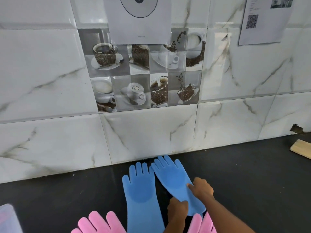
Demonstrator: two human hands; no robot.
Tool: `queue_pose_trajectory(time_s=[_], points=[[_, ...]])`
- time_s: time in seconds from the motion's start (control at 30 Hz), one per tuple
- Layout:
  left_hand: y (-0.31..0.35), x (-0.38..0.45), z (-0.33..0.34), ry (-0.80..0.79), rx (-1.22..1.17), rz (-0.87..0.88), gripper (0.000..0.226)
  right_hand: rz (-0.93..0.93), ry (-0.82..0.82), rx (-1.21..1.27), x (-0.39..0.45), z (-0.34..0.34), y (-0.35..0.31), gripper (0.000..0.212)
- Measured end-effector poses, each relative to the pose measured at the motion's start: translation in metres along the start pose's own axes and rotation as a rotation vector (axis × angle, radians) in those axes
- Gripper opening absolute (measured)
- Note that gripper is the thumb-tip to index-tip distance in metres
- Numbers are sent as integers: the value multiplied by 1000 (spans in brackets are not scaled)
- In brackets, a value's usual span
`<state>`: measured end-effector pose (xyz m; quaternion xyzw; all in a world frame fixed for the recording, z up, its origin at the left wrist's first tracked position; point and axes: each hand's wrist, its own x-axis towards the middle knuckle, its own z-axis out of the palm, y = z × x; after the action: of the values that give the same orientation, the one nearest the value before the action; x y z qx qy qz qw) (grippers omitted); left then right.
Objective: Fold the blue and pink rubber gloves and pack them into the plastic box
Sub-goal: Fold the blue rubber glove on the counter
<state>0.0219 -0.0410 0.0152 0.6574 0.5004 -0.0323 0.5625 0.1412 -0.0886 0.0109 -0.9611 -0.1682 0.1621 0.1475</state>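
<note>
Two blue gloves lie flat on the dark tabletop (235, 182), fingers pointing at the tiled wall (50, 98). The left blue glove (139, 190) is untouched and straight. The right blue glove (171, 177) is angled, its fingertips touching those of its neighbour.

Both hands are on the right one. The right hand (202, 187) has its fingers curled at the glove's right edge near the wrist section, apparently pinching it. The left hand (177, 209) is curled over the cuff end, holding the edge there.

Two pink gloves sit at the bottom edge, one left (99, 222) and one right (202, 223), both cut off by the frame. The right one lies just below the blue cuff, partly hidden by the forearms.

The plastic box is not clearly in view — a pale translucent corner (8, 217) at bottom left might be it, but I can't tell.

Handling guess: light, floppy rubber, no stiffness, likely grippy on the glossy tabletop, so it will drag rather than slide. It should spring back open after a fold — press the crease and keep a hand on it. Best hold is at the cuff edges: lift the cuff and bring it over toward the fingers. The textured palm patch is probably thicker, so fold beside it rather than through it. Nothing fragile here.

A wooden board (301, 148) lies far right, out of the way.
</note>
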Motion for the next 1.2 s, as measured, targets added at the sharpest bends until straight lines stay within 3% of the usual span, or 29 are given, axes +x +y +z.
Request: queue_pose_trajectory(time_s=[0.1,0.2,0.27,0.33,0.43,0.53,0.63,0.77,0.87,1.03,1.2], points=[[14,-3,-6,-60,-404,-8,39,21,-49,6,10,-1,-10,39],[19,-5,-21,-241,-778,18,33,34,-86,101,25,-2,-18,43],[27,-6,-33,-315,-892,37,27,48,-122,205,36,-1,-23,48],[38,-4,-46,-286,-924,-37,19,75,-163,336,48,-2,-28,56],[48,-6,-70,-408,-982,-49,29,137,-243,593,64,-7,-40,69],[38,2,-93,-499,-971,-156,38,184,-282,750,78,-10,-55,54],[30,6,-111,-544,-876,-198,39,163,-300,658,82,-14,-82,42],[21,8,-130,-484,-818,-155,34,-72,-233,587,60,-33,-137,22],[24,9,-149,-469,-850,-51,42,-241,-88,554,50,-50,-180,35],[23,3,-181,-554,-773,70,55,-370,-25,876,33,-70,-224,25],[-10,8,-198,-605,-636,-46,48,-169,-141,1320,23,-28,-203,12]])
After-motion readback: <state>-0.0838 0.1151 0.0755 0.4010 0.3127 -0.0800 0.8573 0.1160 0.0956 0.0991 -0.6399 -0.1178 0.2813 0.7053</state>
